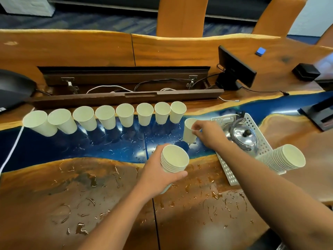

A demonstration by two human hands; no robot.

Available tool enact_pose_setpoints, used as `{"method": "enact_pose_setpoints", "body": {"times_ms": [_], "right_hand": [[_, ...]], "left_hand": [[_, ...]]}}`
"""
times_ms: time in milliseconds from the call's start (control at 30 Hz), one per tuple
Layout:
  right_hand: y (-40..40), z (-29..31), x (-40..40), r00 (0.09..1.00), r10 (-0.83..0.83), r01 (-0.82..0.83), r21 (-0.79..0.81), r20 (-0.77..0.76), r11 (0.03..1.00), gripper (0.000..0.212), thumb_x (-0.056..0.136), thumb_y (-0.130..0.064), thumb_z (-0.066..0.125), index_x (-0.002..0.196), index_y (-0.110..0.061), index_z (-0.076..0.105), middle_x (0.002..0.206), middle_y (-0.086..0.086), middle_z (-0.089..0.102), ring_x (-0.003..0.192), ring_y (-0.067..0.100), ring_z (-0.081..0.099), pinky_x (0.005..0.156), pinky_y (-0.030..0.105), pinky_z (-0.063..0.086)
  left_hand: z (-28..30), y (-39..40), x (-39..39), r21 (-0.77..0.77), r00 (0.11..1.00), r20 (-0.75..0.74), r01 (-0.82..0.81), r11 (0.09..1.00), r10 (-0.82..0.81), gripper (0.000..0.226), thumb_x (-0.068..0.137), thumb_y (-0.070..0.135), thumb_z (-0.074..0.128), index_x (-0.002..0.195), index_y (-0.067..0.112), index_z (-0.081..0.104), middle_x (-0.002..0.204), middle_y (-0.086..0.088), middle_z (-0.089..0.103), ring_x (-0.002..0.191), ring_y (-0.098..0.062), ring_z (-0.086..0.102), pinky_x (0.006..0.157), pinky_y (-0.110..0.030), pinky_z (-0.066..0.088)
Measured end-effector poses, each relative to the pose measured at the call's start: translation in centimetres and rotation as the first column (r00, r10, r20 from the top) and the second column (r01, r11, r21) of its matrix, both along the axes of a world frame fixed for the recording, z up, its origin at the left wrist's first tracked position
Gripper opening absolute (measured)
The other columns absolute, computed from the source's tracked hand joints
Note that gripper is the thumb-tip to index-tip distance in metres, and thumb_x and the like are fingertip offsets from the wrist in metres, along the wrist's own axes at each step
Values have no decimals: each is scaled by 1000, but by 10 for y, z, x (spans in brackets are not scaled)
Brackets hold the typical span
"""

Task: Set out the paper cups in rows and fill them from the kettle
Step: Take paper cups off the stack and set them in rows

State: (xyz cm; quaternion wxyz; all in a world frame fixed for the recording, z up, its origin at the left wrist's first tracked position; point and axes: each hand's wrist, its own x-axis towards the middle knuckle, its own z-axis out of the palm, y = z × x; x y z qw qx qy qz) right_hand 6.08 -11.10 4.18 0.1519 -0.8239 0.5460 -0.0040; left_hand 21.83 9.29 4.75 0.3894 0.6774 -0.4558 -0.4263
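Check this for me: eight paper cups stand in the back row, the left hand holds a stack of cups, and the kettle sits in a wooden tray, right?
Not quite. The head view shows the kettle sitting in a white perforated plastic basket, not a wooden tray. The rest holds: eight paper cups in the back row, and the left hand holds a stack of cups.

The wet wood-and-blue-resin table carried a row of eight paper cups, a ninth cup beside it, a white perforated basket, and a small monitor.
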Motion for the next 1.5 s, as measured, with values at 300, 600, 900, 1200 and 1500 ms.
{"method": "enact_pose_setpoints", "body": {"times_ms": [300,600,900,1200,1500], "right_hand": [[-48,-46,-3,993,-75,88,-145,91,986,17,91,-25,68,106,-16,72,111,7,63,112,26,46,92,35,39],[-77,-48,7,997,-64,69,-209,30,975,18,93,-25,65,107,-16,72,109,7,67,106,27,50,87,39,43],[-87,-48,14,988,-140,150,-154,68,977,23,94,-23,65,115,-15,71,114,10,66,114,27,50,92,40,45],[-61,-18,24,944,-131,199,-204,304,959,42,92,-26,67,133,-26,56,127,-2,60,120,19,50,99,34,42],[57,87,73,837,194,-237,19,512,971,9,95,-32,63,96,-26,70,88,-12,68,82,4,62,71,23,53]], "left_hand": [[0,-18,10,-22,999,-49,-4,1000,2,78,59,50,90,117,59,39,115,30,53,109,3,53,88,-24,50],[-7,-34,12,1,996,-88,-2,1000,2,75,60,46,91,113,61,40,113,31,54,107,7,53,86,-19,47],[-10,-38,12,2,997,-81,4,1000,-3,75,61,45,91,111,66,39,111,38,51,106,15,49,82,-12,44],[-3,-38,16,-2,998,-51,-26,1000,26,78,64,43,90,120,53,37,116,26,50,108,0,52,79,-15,45],[3,-15,29,-79,994,-43,-103,992,100,78,64,41,90,124,42,40,115,23,53,108,-1,53,82,-19,44]]}}
